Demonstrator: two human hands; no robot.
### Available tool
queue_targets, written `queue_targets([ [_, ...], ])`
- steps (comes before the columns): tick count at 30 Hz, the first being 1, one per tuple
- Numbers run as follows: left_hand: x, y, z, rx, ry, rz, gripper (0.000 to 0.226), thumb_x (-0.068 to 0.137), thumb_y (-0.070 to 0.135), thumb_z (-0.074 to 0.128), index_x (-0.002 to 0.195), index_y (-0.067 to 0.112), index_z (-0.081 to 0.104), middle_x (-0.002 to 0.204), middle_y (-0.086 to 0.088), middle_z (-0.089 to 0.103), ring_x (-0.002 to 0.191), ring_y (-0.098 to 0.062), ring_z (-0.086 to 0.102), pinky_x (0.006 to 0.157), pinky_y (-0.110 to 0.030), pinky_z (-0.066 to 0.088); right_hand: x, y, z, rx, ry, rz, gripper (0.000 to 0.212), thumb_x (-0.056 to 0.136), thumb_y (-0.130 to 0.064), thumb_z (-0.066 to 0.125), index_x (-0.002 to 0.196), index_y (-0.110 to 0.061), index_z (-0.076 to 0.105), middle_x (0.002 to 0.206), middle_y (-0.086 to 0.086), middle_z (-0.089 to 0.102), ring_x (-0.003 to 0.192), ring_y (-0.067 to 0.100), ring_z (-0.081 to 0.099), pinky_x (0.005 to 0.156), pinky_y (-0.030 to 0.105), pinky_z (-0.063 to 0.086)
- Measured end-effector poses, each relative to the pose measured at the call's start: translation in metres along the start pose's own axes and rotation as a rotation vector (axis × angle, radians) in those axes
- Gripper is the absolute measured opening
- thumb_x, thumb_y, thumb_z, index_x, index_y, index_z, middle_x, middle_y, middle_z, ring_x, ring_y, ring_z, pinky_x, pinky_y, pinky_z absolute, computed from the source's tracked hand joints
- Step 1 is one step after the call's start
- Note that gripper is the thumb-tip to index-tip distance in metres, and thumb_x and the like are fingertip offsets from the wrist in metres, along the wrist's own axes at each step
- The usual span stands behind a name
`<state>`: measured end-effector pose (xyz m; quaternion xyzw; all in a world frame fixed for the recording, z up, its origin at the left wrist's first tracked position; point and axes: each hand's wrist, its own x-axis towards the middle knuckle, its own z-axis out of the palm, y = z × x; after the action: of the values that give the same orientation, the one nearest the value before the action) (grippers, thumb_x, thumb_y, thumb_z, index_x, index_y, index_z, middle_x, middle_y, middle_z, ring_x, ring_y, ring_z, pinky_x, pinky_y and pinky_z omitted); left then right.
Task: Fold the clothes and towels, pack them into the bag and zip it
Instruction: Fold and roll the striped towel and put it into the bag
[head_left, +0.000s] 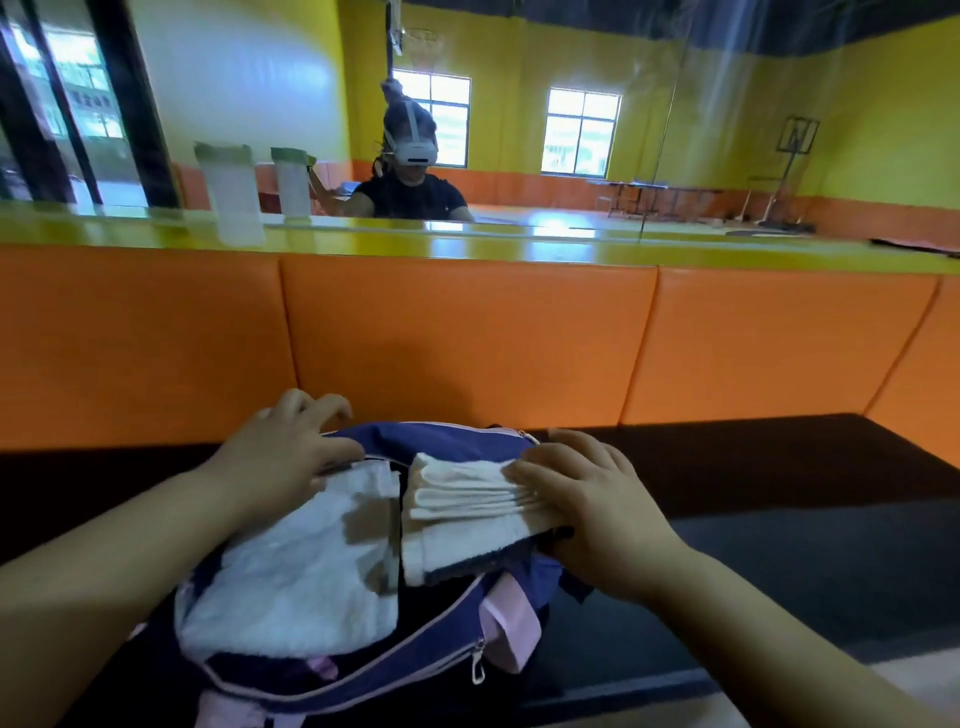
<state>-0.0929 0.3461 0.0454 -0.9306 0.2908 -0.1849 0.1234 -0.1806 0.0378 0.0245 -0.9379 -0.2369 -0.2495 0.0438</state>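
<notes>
**Bag open on the bench, two towels at its mouth**

Bag of navy fabric with pink piping (431, 441) lies on the black bench (779, 467), near its front edge and just before the orange padded back wall (467, 338). Its long axis runs away from the person toward that wall, and the unzipped mouth faces up. A silver zip pull (478, 669) hangs at the near end, beside a pink strap (511, 623).

A fluffy white towel (291, 587) fills the left of the opening. A white towel folded in layers, with a dark edge (467, 499), lies across the right side, with its folds pointing left.

The left hand (280, 457) grips the far left rim, fingers curled over it. The right hand (597, 514) presses flat on the folded towel, fingers nearly straight.
</notes>
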Motion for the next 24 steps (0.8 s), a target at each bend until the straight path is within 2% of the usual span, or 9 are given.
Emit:
queue_targets([
  [1,0.004,-0.005,-0.003,-0.007,-0.122,-0.002,0.05,0.082,0.03,0.064,0.123,0.051,0.042,0.141,0.006,0.027,0.117,-0.022,0.031,0.078,-0.029,0.037,0.003,-0.003,0.003,-0.018,0.006,-0.024,0.072,0.056,-0.034,0.079,0.122,-0.032,0.053,0.124,-0.003,0.059,0.124,0.035,0.048,0.094,0.053,0.042],
  [3,0.01,-0.013,-0.011,-0.031,-0.242,-0.006,0.051,0.089,0.02,0.05,0.128,0.05,0.037,0.14,0.009,0.03,0.115,-0.019,0.037,0.072,-0.029,0.042,0.008,-0.008,0.008,-0.064,0.005,-0.066,0.074,0.051,-0.032,0.082,0.12,-0.034,0.054,0.127,0.002,0.059,0.124,0.04,0.047,0.095,0.055,0.041],
  [5,0.015,-0.018,-0.017,-0.049,-0.21,0.008,0.05,0.089,0.014,0.045,0.127,0.046,0.04,0.131,0.011,0.042,0.104,-0.016,0.049,0.061,-0.03,0.044,0.013,-0.014,0.015,-0.053,-0.007,-0.098,0.073,0.051,-0.028,0.084,0.119,-0.033,0.057,0.128,0.006,0.058,0.124,0.041,0.047,0.09,0.055,0.047],
  [8,0.023,-0.017,-0.02,0.035,-0.147,0.076,0.048,0.09,0.016,0.043,0.131,0.041,0.038,0.126,0.01,0.048,0.099,-0.017,0.056,0.047,-0.024,0.026,0.022,-0.019,0.022,0.042,-0.004,-0.126,0.068,0.058,-0.02,0.082,0.121,-0.031,0.056,0.129,0.007,0.056,0.128,0.037,0.044,0.082,0.052,0.054],
  [10,0.026,-0.016,-0.021,0.069,-0.085,0.136,0.046,0.088,0.022,0.048,0.13,0.038,0.038,0.118,0.007,0.054,0.091,-0.02,0.06,0.044,-0.024,0.022,0.027,-0.019,0.024,0.099,-0.001,-0.127,0.065,0.063,-0.017,0.078,0.122,-0.03,0.055,0.13,0.006,0.055,0.131,0.036,0.04,0.083,0.051,0.054],
  [13,0.031,-0.022,-0.018,0.099,0.064,0.303,0.051,0.067,0.025,0.074,0.111,0.032,0.049,0.083,0.004,0.063,0.053,-0.019,0.058,0.036,-0.018,0.014,0.032,-0.014,0.022,0.169,-0.008,-0.099,0.068,0.066,-0.014,0.077,0.126,-0.031,0.051,0.136,0.005,0.05,0.137,0.034,0.032,0.089,0.052,0.051],
  [14,0.034,-0.022,-0.018,0.112,0.092,0.336,0.049,0.065,0.025,0.076,0.107,0.03,0.053,0.079,0.003,0.062,0.048,-0.017,0.056,0.036,-0.017,0.012,0.032,-0.011,0.02,0.184,-0.006,-0.086,0.07,0.066,-0.012,0.078,0.127,-0.032,0.05,0.137,0.004,0.049,0.138,0.033,0.03,0.092,0.051,0.049],
  [19,0.047,-0.017,-0.018,-0.004,0.052,0.188,0.029,0.09,0.024,0.048,0.118,0.025,0.054,0.102,-0.002,0.062,0.081,-0.025,0.061,0.047,-0.028,0.028,0.022,0.008,0.016,0.27,0.05,0.016,0.075,0.067,-0.007,0.08,0.129,-0.034,0.046,0.138,0.001,0.046,0.14,0.02,0.02,0.103,0.044,0.035],
  [24,0.055,-0.01,-0.019,-0.38,-0.041,-0.021,0.014,0.093,0.022,0.05,0.099,0.023,0.063,0.095,0.0,0.066,0.082,-0.018,0.058,0.064,-0.031,0.042,0.022,0.001,0.019,0.352,0.043,-0.021,0.061,0.077,-0.022,0.066,0.131,-0.038,0.042,0.138,-0.013,0.036,0.143,0.019,0.015,0.111,0.042,0.024],
])
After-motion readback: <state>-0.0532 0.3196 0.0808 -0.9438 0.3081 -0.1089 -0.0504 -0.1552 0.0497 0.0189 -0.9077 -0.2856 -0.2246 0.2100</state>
